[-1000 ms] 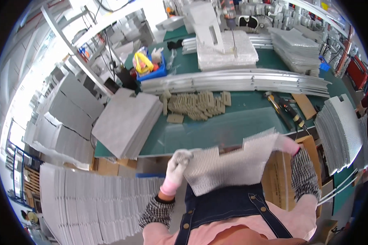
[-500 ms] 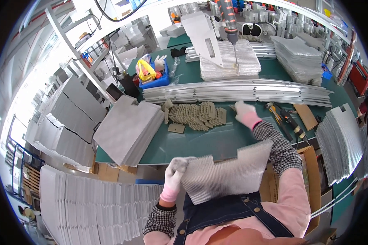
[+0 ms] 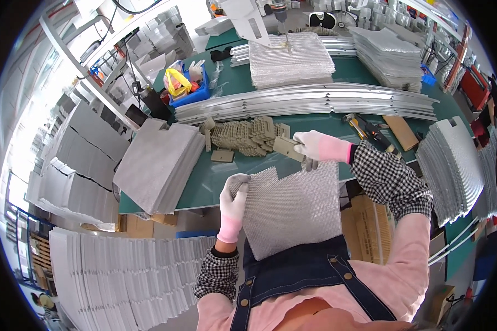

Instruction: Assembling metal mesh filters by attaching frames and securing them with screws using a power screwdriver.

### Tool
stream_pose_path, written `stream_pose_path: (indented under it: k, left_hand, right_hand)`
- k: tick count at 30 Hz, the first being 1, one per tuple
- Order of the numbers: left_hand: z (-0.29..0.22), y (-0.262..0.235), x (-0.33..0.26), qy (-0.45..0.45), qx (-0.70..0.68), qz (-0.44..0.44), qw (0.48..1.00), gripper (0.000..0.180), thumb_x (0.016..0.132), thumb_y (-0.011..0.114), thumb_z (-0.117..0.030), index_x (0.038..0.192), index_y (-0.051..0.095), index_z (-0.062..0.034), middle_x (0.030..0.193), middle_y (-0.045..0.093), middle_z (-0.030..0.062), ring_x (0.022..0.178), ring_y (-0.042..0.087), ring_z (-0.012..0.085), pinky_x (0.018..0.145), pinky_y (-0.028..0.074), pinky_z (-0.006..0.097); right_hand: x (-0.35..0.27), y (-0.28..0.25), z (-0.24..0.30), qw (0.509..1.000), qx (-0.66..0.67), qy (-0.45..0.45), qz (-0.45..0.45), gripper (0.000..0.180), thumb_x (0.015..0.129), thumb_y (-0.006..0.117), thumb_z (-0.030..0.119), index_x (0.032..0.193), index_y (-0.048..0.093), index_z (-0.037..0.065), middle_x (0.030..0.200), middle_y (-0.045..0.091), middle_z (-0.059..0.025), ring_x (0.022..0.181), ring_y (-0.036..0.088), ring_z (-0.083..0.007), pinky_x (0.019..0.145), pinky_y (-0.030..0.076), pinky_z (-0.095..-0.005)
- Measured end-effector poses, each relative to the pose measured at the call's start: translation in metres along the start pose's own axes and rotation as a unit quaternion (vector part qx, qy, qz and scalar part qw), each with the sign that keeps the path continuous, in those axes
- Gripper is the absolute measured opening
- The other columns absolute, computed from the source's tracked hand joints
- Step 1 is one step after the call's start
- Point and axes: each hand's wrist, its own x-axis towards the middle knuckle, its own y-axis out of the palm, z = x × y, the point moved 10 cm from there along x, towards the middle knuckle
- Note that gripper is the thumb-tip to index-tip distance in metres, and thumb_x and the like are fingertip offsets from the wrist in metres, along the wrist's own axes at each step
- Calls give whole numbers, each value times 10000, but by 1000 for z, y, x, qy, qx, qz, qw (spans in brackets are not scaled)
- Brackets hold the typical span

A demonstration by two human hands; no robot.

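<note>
My left hand (image 3: 234, 203), in a white glove with a pink cuff, grips the upper left corner of a silver mesh-textured sheet (image 3: 292, 212). The sheet has a notch in its top edge, and its lower end rests against my apron. Just above the notch, my gloved right hand (image 3: 316, 147) pinches a small flat khaki plate (image 3: 285, 146) between thumb and fingers. Left of that plate lies a pile of similar khaki plates (image 3: 243, 136) on the green table (image 3: 204, 187), with one loose plate (image 3: 222, 155) in front of it.
Long metal strips (image 3: 309, 102) lie across the table behind the pile. White sheets (image 3: 154, 165) are stacked at left, silver sheets (image 3: 453, 165) at right. A power screwdriver (image 3: 382, 138) lies right of my hand. Behind are a blue bin (image 3: 190, 98) and a bubble-textured sheet stack (image 3: 292, 60).
My right hand has come left and nearer, to above the sheet's notch, and the khaki plate now shows plainly in it. The silver sheet is turned more toward view. The whole view has shifted.
</note>
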Motion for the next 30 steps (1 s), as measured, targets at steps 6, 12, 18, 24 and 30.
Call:
stream_pose_path:
  k: [6, 12, 18, 24, 30]
  left_hand:
    - [29, -15, 14, -35, -87, 40, 995, 246, 963, 592, -110, 1168, 620, 23, 1089, 654, 51, 1031, 577, 129, 953, 431, 270]
    - [80, 0, 41, -91, -188, 121, 970, 405, 950, 623, -178, 1291, 573, 35, 1230, 618, 86, 1112, 556, 155, 999, 419, 296]
    - [-3, 19, 64, 227, 384, 2, 895, 699, 727, 794, -110, 1367, 519, -43, 1274, 606, 153, 1188, 572, 307, 1028, 452, 397]
    - [31, 90, 75, 33, 495, 244, 833, 403, 824, 704, -431, 1018, 686, -78, 979, 713, 142, 960, 682, 337, 833, 538, 445]
    - [22, 95, 76, 3, 483, 259, 836, 377, 793, 715, -437, 970, 720, -104, 940, 725, 140, 927, 695, 324, 827, 545, 424]
  right_hand:
    - [-12, -1, 23, 999, 8, -19, 44, 296, 1048, 413, 180, 1196, 456, -72, 940, 670, -197, 647, 726, -239, 534, 596, -307]
    - [-13, 15, 21, 983, -130, -14, 130, 260, 1019, 426, 135, 1219, 515, -4, 874, 689, -167, 698, 733, -214, 607, 599, -329]
    - [16, 15, 4, 970, -232, -52, 49, 233, 999, 483, 148, 1167, 571, 13, 844, 706, -135, 651, 715, -226, 606, 582, -361]
    - [-5, 15, 17, 991, -117, -38, 49, 226, 999, 462, 126, 1151, 548, -19, 784, 697, -138, 623, 718, -201, 567, 582, -338]
    - [2, 11, -3, 993, -102, -21, 46, 181, 996, 456, 120, 1094, 530, -14, 788, 707, -146, 636, 727, -220, 578, 586, -342]
